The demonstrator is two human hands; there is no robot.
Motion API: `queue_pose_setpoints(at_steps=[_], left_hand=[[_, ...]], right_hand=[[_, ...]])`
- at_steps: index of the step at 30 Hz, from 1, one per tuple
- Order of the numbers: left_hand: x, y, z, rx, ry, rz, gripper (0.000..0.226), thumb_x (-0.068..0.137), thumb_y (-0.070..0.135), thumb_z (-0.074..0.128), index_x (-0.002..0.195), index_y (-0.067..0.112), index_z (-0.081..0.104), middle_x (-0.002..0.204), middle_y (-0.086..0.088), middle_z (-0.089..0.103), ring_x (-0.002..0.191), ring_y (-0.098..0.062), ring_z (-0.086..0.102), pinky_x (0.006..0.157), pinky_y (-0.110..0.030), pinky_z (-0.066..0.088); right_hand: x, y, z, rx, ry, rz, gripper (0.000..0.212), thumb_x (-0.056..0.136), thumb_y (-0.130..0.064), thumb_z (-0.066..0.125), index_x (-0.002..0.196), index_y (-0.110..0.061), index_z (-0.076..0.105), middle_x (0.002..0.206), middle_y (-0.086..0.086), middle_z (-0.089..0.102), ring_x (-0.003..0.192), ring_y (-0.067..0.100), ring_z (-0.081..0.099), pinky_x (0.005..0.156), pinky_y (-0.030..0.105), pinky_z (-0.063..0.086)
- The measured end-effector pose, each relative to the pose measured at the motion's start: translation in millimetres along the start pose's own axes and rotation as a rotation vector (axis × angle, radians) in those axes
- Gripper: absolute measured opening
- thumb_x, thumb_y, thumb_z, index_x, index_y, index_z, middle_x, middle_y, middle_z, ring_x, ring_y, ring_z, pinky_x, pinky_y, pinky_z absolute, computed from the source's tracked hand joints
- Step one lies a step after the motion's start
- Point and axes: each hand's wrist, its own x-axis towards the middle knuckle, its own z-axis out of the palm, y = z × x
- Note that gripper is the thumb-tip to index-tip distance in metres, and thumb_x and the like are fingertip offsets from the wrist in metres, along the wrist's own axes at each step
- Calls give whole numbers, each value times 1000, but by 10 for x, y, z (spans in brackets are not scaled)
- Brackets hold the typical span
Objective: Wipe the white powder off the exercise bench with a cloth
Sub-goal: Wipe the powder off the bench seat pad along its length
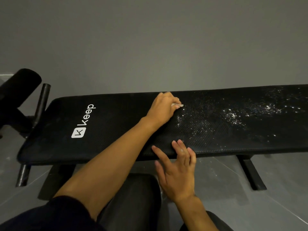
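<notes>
Our left hand [162,108] lies on the black ribbed padded exercise bench [116,117], fingers curled tight round a small pale wad of cloth [178,105]. The cloth peeks out just past the fingertips and touches the pad at the left fringe of the scattered white powder [233,114], which spreads toward the bench's right end. Our right hand [179,169] holds nothing, its straight, spread fingers [176,147] resting on the bench's front edge.
</notes>
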Motion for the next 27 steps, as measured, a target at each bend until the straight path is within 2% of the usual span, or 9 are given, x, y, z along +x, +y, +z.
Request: queue_pose_setpoints(at_steps=[2, 4, 9, 12, 15, 18, 22, 25, 27], left_hand=[[-209, 60, -15, -21, -35, 65, 21, 95, 24, 68, 115, 22, 75, 110, 3, 64, 103, -13, 54, 93, -28, 44], [-395, 44, -47, -36, -72, 125, 22, 94, 25, 69, 116, 23, 75, 109, 4, 64, 101, -11, 55, 93, -25, 42], [-261, 20, -32, -37, -42, 58, 23, 95, 24, 68, 118, 25, 74, 113, 1, 64, 106, -14, 52, 96, -28, 42], [-201, 40, 68, -39, 22, 17, 24, 96, 22, 66, 120, 22, 73, 116, -1, 62, 106, -12, 48, 98, -30, 42], [-234, 19, 92, -50, 38, 11, 25, 97, 24, 65, 121, 23, 72, 117, 2, 61, 106, -9, 47, 96, -25, 37], [-217, 16, 95, -28, 39, 15, 25, 97, 26, 64, 122, 25, 71, 117, 5, 60, 107, -7, 47, 96, -24, 37], [-163, 18, 94, -47, 50, -39, 25, 97, 28, 64, 122, 25, 71, 117, 5, 61, 108, -9, 49, 101, -31, 43], [-193, 80, -13, -37, -45, -11, 24, 97, 29, 65, 119, 26, 73, 112, 7, 63, 104, -10, 52, 98, -36, 46], [-338, 103, -108, -81, -144, 78, 24, 95, 33, 66, 117, 29, 74, 109, 10, 63, 102, -6, 53, 95, -32, 48]], right_hand=[[0, -13, -14, 13, -6, 19, 40, 104, -48, 31, 141, -45, 46, 140, 14, 43, 140, 32, 41, 118, 50, 23], [-10, -19, -9, 23, 4, 25, 39, 104, -47, 35, 142, -43, 48, 140, 15, 45, 140, 32, 41, 118, 51, 25], [15, -12, -97, 32, -20, 22, 41, 104, -44, 41, 144, -42, 47, 141, 15, 46, 142, 31, 39, 120, 48, 21], [-43, 76, -263, 160, -33, 18, 42, 101, -40, 44, 141, -33, 54, 141, 15, 48, 144, 31, 36, 121, 48, 21], [-144, 394, -446, 169, 66, 164, 44, 97, -39, 48, 136, -24, 60, 141, 20, 46, 144, 38, 35, 121, 54, 19], [-164, 752, -527, 134, 34, 268, 49, 99, -44, 41, 143, -25, 52, 148, 21, 37, 149, 37, 24, 123, 55, 13], [-256, 916, -413, 116, -71, 200, 54, 101, -50, 36, 152, -36, 36, 160, 17, 24, 155, 31, 5, 126, 49, 0], [-255, 898, -358, 134, -55, 234, 53, 100, -50, 39, 151, -37, 37, 160, 17, 23, 155, 32, 3, 126, 49, -1], [-247, 902, -345, 128, -39, 250, 53, 99, -49, 40, 151, -38, 37, 160, 17, 23, 155, 32, 3, 126, 49, -1]])
